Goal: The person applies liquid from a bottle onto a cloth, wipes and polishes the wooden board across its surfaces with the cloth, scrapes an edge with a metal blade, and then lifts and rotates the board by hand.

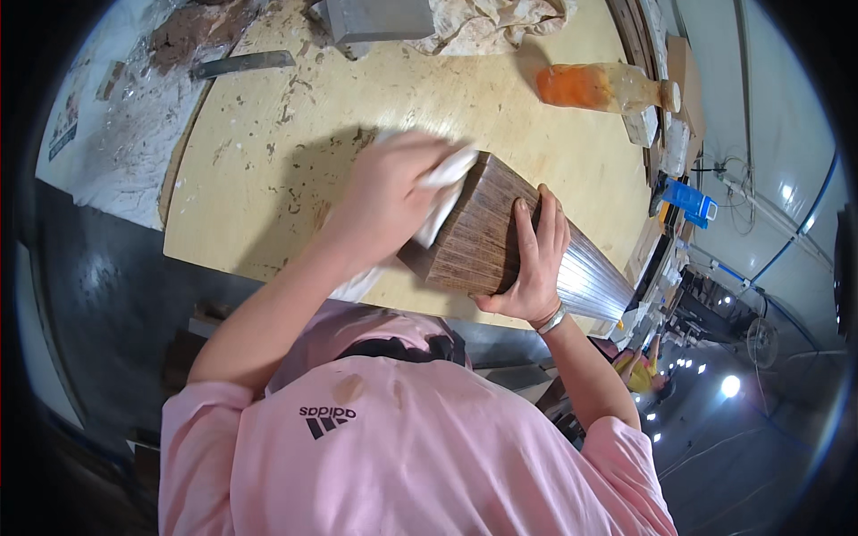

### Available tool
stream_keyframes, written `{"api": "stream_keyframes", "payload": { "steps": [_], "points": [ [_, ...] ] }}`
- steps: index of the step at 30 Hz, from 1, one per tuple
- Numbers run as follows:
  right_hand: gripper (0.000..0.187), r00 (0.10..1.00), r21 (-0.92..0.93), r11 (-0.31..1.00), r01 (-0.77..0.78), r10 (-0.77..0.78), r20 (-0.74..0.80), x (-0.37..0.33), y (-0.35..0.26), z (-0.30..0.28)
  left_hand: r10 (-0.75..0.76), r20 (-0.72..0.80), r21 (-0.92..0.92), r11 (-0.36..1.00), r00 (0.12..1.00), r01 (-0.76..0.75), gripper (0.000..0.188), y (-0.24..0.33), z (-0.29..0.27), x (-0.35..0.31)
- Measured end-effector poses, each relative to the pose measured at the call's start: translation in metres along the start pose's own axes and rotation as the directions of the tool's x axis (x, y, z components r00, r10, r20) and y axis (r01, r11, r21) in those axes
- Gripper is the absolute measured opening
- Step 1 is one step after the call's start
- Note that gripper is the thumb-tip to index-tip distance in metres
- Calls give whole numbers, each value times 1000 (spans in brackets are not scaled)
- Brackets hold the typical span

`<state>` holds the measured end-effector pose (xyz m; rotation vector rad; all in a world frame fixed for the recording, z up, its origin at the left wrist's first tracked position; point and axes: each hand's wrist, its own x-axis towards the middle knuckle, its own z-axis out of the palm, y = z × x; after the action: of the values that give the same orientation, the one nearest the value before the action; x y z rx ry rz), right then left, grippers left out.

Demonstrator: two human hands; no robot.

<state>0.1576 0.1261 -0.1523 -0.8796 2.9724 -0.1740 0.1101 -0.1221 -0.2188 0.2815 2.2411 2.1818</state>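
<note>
A long dark brown wooden piece (474, 237), box-shaped with fine lines along its grain, lies tilted over the near part of the table, stretching away to the right. My left hand (393, 192), slightly smeared by motion, is closed around a white cloth (444, 201) against the piece's left end. Part of the cloth is hidden under the fingers. My right hand (534, 259), with a band on its wrist, grips across the top of the wooden piece, thumb on the near edge and fingers on the far edge.
The pale, stained tabletop (393, 98) holds an orange-filled bottle (594, 87) lying at the far right. A grey block (375, 18) and a crumpled cloth (496, 22) sit at the back. A flat dark strip (243, 64) lies near brown material on plastic sheeting (134, 116).
</note>
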Motion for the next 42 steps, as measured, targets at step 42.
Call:
{"api": "stream_keyframes", "payload": {
  "steps": [42],
  "points": [
    [117,998,27,999,-46,48,-44,0,-3,1,389,19,396,843,921,-364,33,7,21,58]
  ]
}}
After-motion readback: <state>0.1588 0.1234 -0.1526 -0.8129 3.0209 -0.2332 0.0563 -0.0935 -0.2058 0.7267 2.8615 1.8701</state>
